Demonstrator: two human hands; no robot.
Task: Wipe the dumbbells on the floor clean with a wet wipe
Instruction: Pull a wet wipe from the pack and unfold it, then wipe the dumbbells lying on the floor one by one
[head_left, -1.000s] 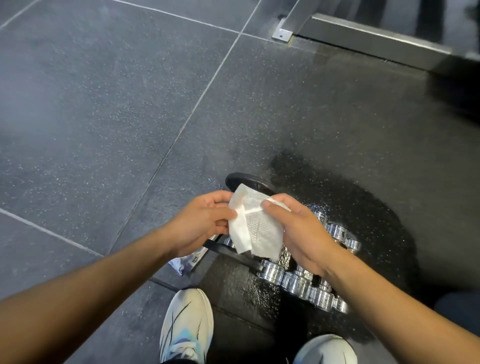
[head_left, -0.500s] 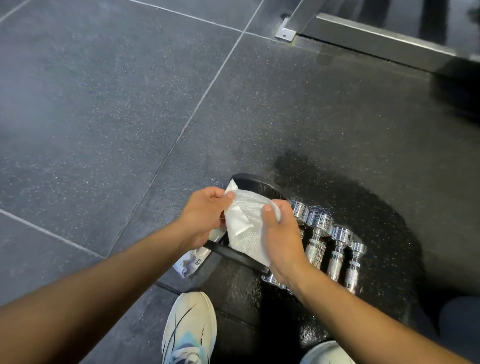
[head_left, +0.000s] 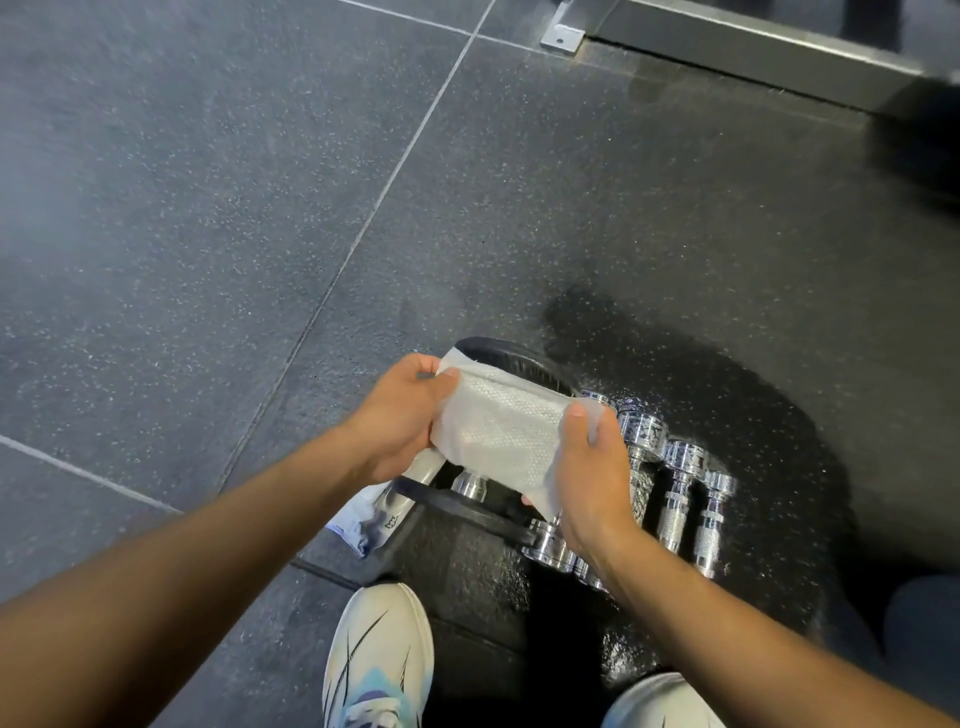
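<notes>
A white wet wipe (head_left: 506, 441) is stretched out between my two hands above the floor. My left hand (head_left: 397, 418) pinches its left edge and my right hand (head_left: 589, 475) grips its right edge. Beneath and to the right, several small chrome dumbbells (head_left: 680, 488) lie side by side on the dark speckled floor. More chrome ends (head_left: 550, 543) show under my right wrist. A large black dumbbell (head_left: 511, 358) lies behind the wipe, mostly hidden by it.
A white wipes packet (head_left: 363, 522) lies on the floor below my left hand. My two white shoes (head_left: 379, 654) stand at the bottom edge. A metal frame base (head_left: 727, 47) runs along the top right. Open floor tiles spread to the left.
My hands have pulled apart and spread the wipe out wider and flatter. The view has shifted slightly, and more of the chrome dumbbells show on the right.
</notes>
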